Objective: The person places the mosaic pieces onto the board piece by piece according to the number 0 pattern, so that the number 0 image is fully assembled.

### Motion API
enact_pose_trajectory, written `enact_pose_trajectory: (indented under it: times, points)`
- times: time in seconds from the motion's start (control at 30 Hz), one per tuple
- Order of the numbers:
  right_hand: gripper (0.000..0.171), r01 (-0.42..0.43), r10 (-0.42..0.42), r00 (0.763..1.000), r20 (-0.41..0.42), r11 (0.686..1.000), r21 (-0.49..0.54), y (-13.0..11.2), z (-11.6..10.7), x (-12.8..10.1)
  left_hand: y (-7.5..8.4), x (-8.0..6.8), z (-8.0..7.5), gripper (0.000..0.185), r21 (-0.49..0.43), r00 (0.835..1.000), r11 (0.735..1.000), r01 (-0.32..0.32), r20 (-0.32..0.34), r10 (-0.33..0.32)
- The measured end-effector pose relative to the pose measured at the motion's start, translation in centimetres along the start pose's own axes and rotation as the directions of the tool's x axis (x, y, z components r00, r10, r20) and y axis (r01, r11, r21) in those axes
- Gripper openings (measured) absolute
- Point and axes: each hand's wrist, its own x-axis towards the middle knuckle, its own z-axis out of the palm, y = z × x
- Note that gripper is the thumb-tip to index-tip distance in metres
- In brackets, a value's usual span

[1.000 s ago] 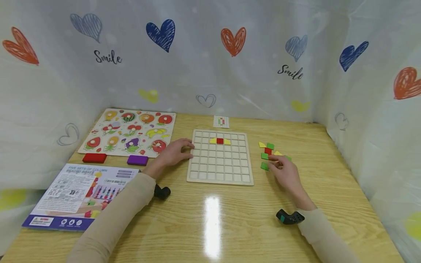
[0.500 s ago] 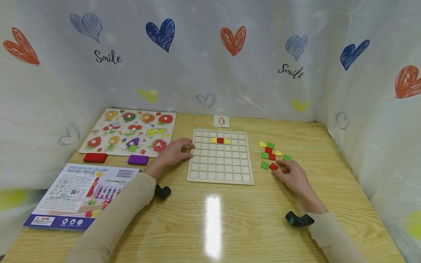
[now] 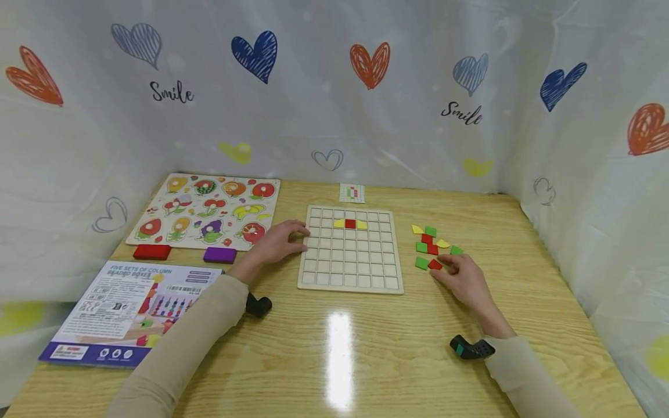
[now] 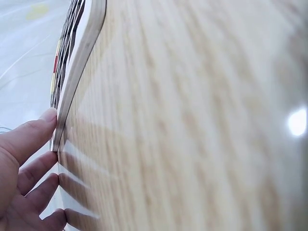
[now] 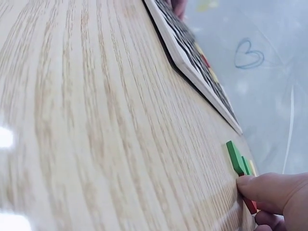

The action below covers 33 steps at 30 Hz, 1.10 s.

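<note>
A wooden grid board (image 3: pixel 350 273) lies mid-table with a yellow, a red and a yellow tile (image 3: pixel 350 224) in its second row. My left hand (image 3: pixel 295 238) rests open against the board's left edge; the left wrist view shows its fingers (image 4: pixel 29 139) touching that edge (image 4: pixel 82 62). To the right of the board lie several loose green, red and yellow tiles (image 3: pixel 430 231). My right hand (image 3: pixel 439 270) pinches a red tile (image 3: pixel 435 265) at the pile's near end, beside a green tile (image 3: pixel 421 263). The right wrist view shows the red tile (image 5: pixel 250 206) between two fingertips (image 5: pixel 262 190).
A fruit peg puzzle (image 3: pixel 206 210) lies at the back left, with a red block (image 3: pixel 151 251) and a purple block (image 3: pixel 219 254) in front of it. A printed box (image 3: pixel 130 310) sits at the front left. A small pattern card (image 3: pixel 352 193) lies behind the board. Curtains enclose the table.
My right hand drew back from the tile pile toward me, and a red tile now lies at the pile's near end under its fingertips. The left hand stayed put.
</note>
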Motion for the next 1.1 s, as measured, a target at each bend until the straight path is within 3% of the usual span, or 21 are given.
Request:
enact_pose_trajectory:
  times: [1.1]
  points:
    - [0.031, -0.005, 0.004, 0.999, -0.051, 1.0, -0.012, 0.13, 0.05, -0.16, 0.08, 0.03, -0.13, 0.034, -0.019, 1.0, 1.0, -0.003, 0.004, 0.003]
